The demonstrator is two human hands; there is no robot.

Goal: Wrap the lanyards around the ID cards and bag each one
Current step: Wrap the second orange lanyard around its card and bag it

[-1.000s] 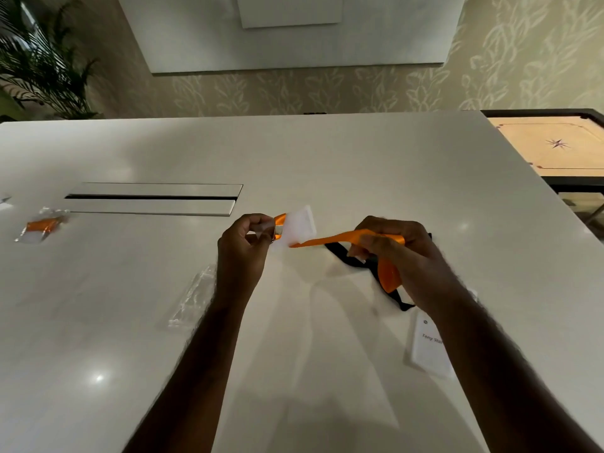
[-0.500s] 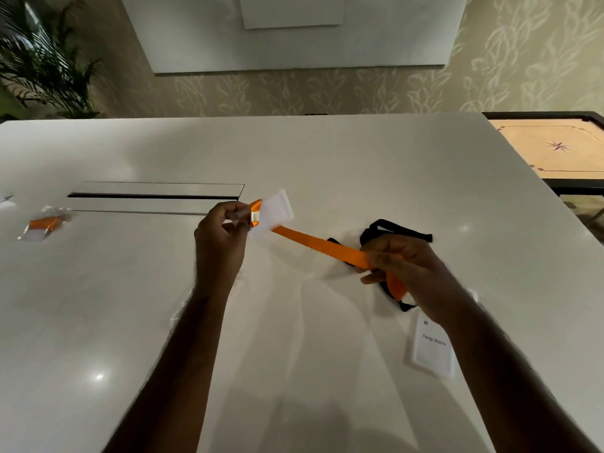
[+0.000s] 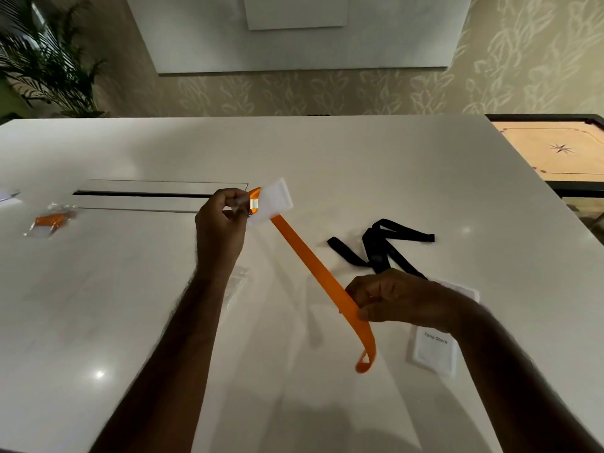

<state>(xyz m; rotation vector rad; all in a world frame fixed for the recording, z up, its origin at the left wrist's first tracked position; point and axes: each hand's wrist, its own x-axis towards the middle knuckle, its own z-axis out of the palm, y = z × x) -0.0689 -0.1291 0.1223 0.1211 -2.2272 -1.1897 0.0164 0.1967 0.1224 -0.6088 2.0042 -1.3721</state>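
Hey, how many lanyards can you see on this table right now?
3: an orange ribbon lanyard stretched between the left hand and right hand, a black lanyard lying mid-table, and an orange one already bagged far left. Others may be hidden.

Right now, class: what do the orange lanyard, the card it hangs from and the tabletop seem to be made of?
Orange lanyard: probably woven fabric ribbon, matt; it stays flat and curls limply at its end.
Card: likely a frosted plastic sleeve, pale, stiff and slightly translucent.
Tabletop: smooth glossy white surface, laminate or stone by its lamp reflections; which one is unclear.
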